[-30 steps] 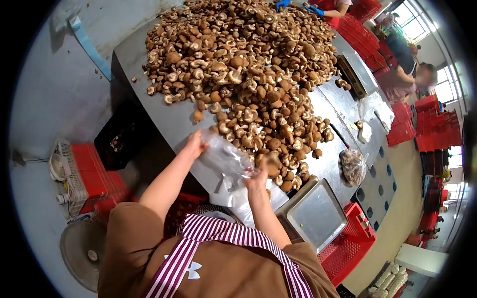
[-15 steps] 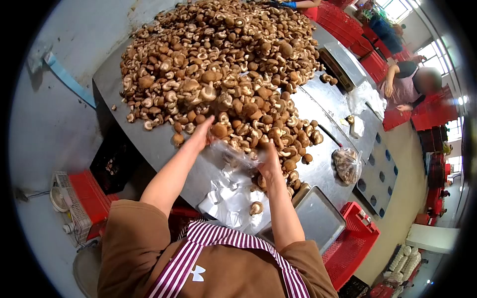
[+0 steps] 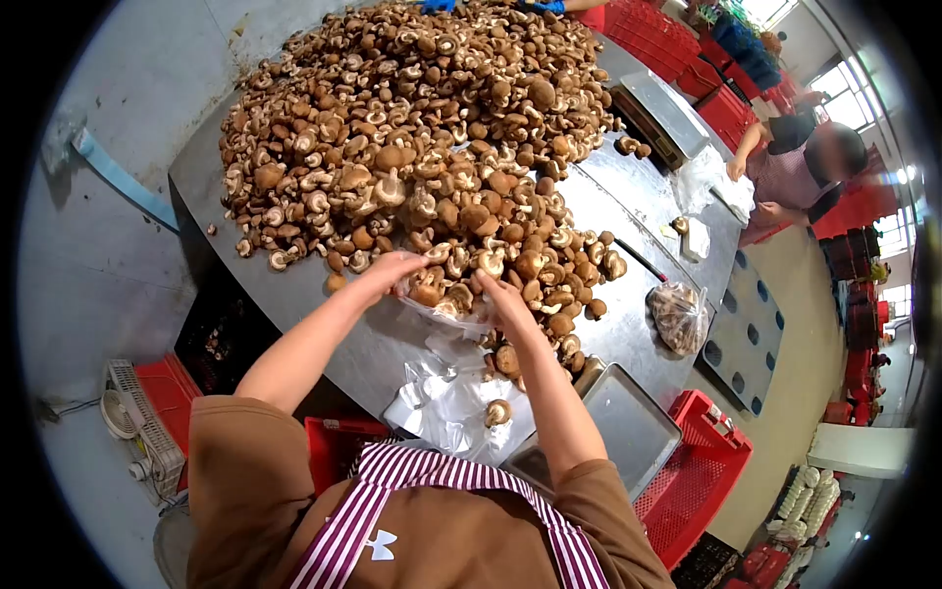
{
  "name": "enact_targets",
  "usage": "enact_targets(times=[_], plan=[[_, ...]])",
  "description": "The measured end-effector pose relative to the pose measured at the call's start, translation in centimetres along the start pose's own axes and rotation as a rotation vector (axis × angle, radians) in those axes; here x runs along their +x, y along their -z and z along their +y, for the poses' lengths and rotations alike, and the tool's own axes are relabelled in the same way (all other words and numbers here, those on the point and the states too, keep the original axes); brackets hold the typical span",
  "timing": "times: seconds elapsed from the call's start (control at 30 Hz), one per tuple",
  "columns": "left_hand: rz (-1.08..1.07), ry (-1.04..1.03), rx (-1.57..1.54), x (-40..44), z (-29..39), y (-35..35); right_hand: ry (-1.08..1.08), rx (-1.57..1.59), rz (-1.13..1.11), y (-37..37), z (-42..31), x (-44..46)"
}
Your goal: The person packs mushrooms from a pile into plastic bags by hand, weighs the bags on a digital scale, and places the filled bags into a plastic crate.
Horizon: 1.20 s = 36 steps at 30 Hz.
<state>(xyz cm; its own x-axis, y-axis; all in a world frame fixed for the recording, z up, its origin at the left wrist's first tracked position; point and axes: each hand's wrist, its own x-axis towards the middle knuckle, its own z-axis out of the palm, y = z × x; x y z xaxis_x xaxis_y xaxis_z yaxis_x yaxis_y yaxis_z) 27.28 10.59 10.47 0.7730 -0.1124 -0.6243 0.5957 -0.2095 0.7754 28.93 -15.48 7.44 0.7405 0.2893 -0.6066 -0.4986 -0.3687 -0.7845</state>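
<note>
A clear plastic bag [image 3: 444, 320] is stretched between my two hands at the near edge of the mushroom heap [image 3: 392, 128]. Several brown mushrooms [image 3: 428, 288] sit in its mouth. My left hand [image 3: 394, 271] holds the bag's left side, its fingertips against a mushroom at the heap's edge. On the other side, my right hand [image 3: 502, 300] grips the bag, with a pale-gilled mushroom [image 3: 491, 263] at its fingertips. Parts of both hands' fingers are hidden by mushrooms and plastic. Below the hands lies a stack of clear bags [image 3: 442, 398], with a single mushroom [image 3: 497, 412] on it.
To the right are a metal tray [image 3: 628, 422], a red crate [image 3: 697, 456] and a filled bag of mushrooms [image 3: 679, 317]. A scale [image 3: 664, 108] stands farther back. One co-worker [image 3: 800, 172] is at the right; blue-gloved hands [image 3: 540, 6] show behind the heap.
Both hands have pushed the bag's mouth against the heap, and mushrooms now show inside it. The co-worker at the right has leaned closer to the table, and the view has shifted slightly.
</note>
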Motion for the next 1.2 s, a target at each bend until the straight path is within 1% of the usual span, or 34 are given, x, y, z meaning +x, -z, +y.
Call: enact_targets(times=[0.03,0.07,0.1,0.13,0.17,0.2,0.23,0.27,0.33,0.37,0.4,0.47,0.5,0.53,0.6,0.63,0.67,0.7,0.73,0.77,0.8,0.83,0.87,0.9,0.93,1.0,1.07,1.13,1.17,1.2], plan=[[0.013,0.081,-0.16,1.2,-1.2,1.1,-0.013,0.089,0.152,0.4,0.7,0.8],[0.045,0.099,-0.278,1.1,-1.0,1.6,-0.028,0.175,0.3,0.1,-0.6,-0.1],[0.135,0.054,-0.184,1.6,-0.6,1.0,-0.021,0.325,0.207,0.0,-2.0,-1.0],[0.222,0.006,-0.088,2.7,-0.4,-0.1,0.008,0.217,0.158,-0.1,-1.7,0.2],[0.258,-0.054,-0.018,3.4,0.1,-1.6,0.012,0.108,0.172,-0.9,-2.2,0.4],[0.183,0.012,0.229,3.9,0.8,-1.9,0.016,-0.003,0.19,-2.2,-2.7,0.6],[0.212,-0.043,0.3,4.4,0.8,-2.1,0.058,-0.2,0.304,-3.1,-1.1,2.6],[0.241,-0.094,0.369,4.6,0.4,-2.5,0.027,-0.166,0.241,-3.5,-0.9,2.0],[0.084,-0.227,0.361,3.8,-0.3,-2.3,0.17,-0.005,0.116,-4.0,0.3,1.5],[0.105,-0.284,0.459,2.5,-0.2,-2.8,0.251,-0.078,0.165,-4.4,1.1,1.3],[0.05,-0.296,0.381,2.2,-1.1,-3.2,0.248,-0.078,0.16,-4.7,2.1,0.8],[-0.032,-0.367,0.443,-0.8,-0.8,-3.4,0.292,0.03,0.122,-4.6,2.4,-1.1],[-0.035,-0.329,0.413,-2.1,-1.0,-3.7,0.305,0.139,0.122,-4.9,-0.7,-5.6],[-0.036,-0.328,0.412,-3.8,-1.1,-3.7,0.303,0.139,0.122,-4.7,-0.5,-6.9],[-0.07,-0.364,0.255,-6.9,-1.8,-3.4,0.327,0.003,0.133,-3.6,0.7,-9.1],[-0.076,-0.36,0.254,-8.0,-3.0,-3.5,0.296,0.067,0.125,-3.2,2.0,-10.2],[0.031,-0.455,0.163,-9.3,-4.3,-3.6,0.464,-0.061,0.221,-3.0,1.5,-12.3],[0.137,-0.547,0.072,-10.1,-5.3,-3.4,0.513,0.013,0.256,-2.9,3.2,-12.4],[0.13,-0.544,0.071,-10.8,-5.8,-2.8,0.564,0.085,0.291,-2.7,4.7,-12.4],[0.151,-0.512,-0.046,-11.8,-6.2,-2.2,0.409,0.104,0.299,-2.4,4.3,-13.6],[0.172,-0.48,-0.161,-12.5,-6.4,-1.8,0.324,0.107,0.289,-1.9,5.6,-13.4],[0.23,-0.492,-0.209,-13.0,-6.4,-2.0,0.287,0.22,0.273,-2.0,4.7,-14.6],[0.228,-0.494,-0.207,-14.0,-5.6,-2.2,0.25,0.333,0.256,-2.0,3.3,-15.9],[0.23,-0.515,-0.213,-15.1,-4.8,-2.6,0.288,0.361,0.229,-1.8,3.0,-16.5],[0.233,-0.534,-0.219,-16.3,-4.0,-3.0,0.298,0.381,0.255,-1.7,2.4,-17.4],[0.201,-0.559,-0.246,-18.0,-3.0,-3.8,0.405,0.475,0.301,-1.3,2.7,-18.1],[0.152,-0.59,-0.27,-19.8,-1.3,-4.9,0.458,0.57,0.309,-0.5,1.8,-19.8],[0.027,-0.604,-0.403,-21.7,0.7,-6.2,0.483,0.603,0.432,0.2,1.2,-22.1],[-0.02,-0.642,-0.387,-22.0,1.3,-6.6,0.515,0.576,0.498,1.1,1.4,-23.0],[-0.047,-0.644,-0.383,-22.2,2.3,-7.2,0.568,0.626,0.521,2.0,1.5,-24.0]])
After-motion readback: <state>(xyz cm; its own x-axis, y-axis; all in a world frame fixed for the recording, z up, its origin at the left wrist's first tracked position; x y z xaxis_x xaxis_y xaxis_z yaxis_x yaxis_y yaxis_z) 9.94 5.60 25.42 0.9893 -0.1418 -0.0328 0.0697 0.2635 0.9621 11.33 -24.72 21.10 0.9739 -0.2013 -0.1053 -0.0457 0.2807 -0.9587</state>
